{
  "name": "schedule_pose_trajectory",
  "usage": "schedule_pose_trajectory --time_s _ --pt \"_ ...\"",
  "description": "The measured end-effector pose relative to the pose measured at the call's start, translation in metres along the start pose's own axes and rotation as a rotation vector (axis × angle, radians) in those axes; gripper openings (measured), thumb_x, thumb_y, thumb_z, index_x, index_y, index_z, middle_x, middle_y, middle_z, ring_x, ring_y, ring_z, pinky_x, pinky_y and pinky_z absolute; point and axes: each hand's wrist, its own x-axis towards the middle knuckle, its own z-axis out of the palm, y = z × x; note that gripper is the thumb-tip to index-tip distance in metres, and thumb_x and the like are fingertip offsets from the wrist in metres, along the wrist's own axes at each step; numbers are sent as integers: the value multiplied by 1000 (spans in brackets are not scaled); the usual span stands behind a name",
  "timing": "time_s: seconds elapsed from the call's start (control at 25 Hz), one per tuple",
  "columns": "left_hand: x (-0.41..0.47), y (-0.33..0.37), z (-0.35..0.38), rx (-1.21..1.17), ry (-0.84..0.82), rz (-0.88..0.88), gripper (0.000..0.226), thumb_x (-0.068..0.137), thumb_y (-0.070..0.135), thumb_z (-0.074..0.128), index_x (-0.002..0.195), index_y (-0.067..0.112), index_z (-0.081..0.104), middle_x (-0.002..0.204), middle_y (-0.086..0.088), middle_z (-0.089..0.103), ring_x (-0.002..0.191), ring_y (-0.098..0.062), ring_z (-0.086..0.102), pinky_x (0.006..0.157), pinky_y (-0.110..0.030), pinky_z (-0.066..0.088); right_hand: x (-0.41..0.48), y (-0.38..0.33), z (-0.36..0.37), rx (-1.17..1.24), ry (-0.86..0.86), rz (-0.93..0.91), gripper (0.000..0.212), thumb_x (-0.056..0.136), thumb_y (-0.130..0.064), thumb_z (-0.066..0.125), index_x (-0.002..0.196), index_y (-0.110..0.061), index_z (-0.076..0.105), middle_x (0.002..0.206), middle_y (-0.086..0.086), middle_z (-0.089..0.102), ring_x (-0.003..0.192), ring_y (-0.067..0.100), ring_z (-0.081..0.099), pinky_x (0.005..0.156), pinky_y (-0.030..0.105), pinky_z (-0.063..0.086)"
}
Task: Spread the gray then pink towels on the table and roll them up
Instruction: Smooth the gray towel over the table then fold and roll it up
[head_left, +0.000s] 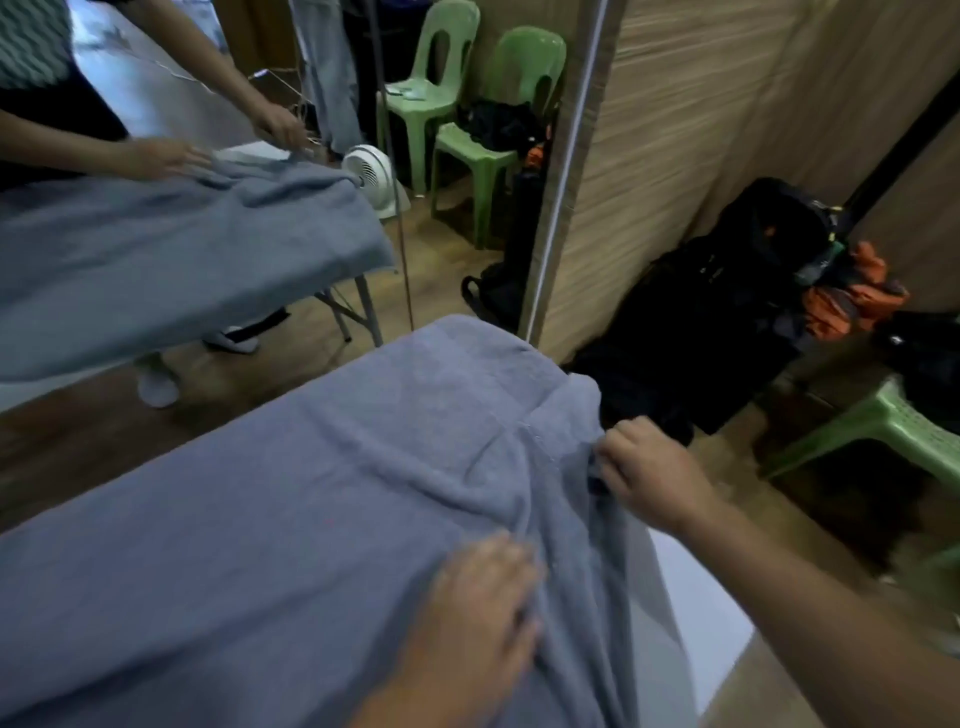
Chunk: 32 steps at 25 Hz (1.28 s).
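A gray towel (270, 519) lies spread over the table in front of me, wrinkled near its right edge. My left hand (478, 608) rests flat on the towel, fingers straight and a little blurred. My right hand (644, 467) grips the towel's right edge where it hangs over the table side. A strip of the white table (696, 618) shows under the towel at the right. No pink towel is in view.
A mirror (260, 234) ahead reflects the same table, towel and hands. Black bags (727, 322) with an orange item lie on the floor to the right. Green plastic chairs (857, 431) stand at the right and in the reflection, near a small white fan (371, 171).
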Motion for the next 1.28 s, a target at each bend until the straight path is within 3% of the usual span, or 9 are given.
schedule_pose_trajectory --time_s 0.08,0.2,0.28,0.36,0.56,0.76,1.0,1.12,1.28 --pt "-6 57 47 14 -183 152 51 73 54 62 119 33 63 133 11 62 129 -13 53 109 -34 35 -21 6 20 -19 -88 83 29 91 -41 38 97 -20 57 103 2 58 100 29 54 76 40 48" --pt "-6 87 81 82 -408 19 75 61 63 57 127 27 62 139 8 58 133 -13 49 111 -41 28 -24 18 35 65 -129 312 32 92 -41 52 120 -25 57 127 2 58 122 28 49 92 43 46" --pt "-4 87 87 151 -386 -32 74 65 60 58 128 23 63 141 6 57 132 -17 50 112 -44 26 -19 24 32 140 -125 363 15 91 -41 55 86 -27 57 95 0 63 102 28 56 72 39 44" --pt "-3 85 92 188 -266 50 49 73 44 63 117 24 70 130 8 63 126 -18 56 112 -47 29 -19 35 27 232 -72 410 25 91 -38 58 70 -25 51 78 2 59 85 29 56 63 38 40" --pt "4 105 100 106 19 131 7 83 23 66 85 28 71 103 13 70 111 -13 63 116 -47 31 -35 81 -13 351 -52 612 21 91 -38 62 82 -19 65 80 2 66 77 22 58 65 32 40" --pt "-12 159 117 -33 32 254 17 90 30 63 104 30 73 115 15 69 116 -11 61 109 -52 37 -92 125 -32 290 -180 768 23 93 -42 61 86 -21 66 88 1 66 80 20 59 72 38 52" --pt "-29 181 135 -84 -88 259 24 87 39 66 109 33 72 121 17 67 122 -10 58 106 -52 43 -158 137 -10 187 -266 901 33 94 -49 55 107 -19 64 113 11 66 93 29 58 72 36 44" --pt "-29 164 101 -106 -71 132 36 94 46 56 128 35 60 134 17 59 137 -9 43 116 -46 32 -138 111 -3 53 -214 763 52 96 -53 46 133 -16 50 133 14 54 118 37 50 88 45 45" --pt "-67 54 32 127 63 -191 42 99 41 44 139 30 53 148 10 50 144 -13 34 117 -44 24 -82 26 19 75 -80 244 59 96 -54 38 142 -19 47 150 11 43 136 33 39 110 48 37"
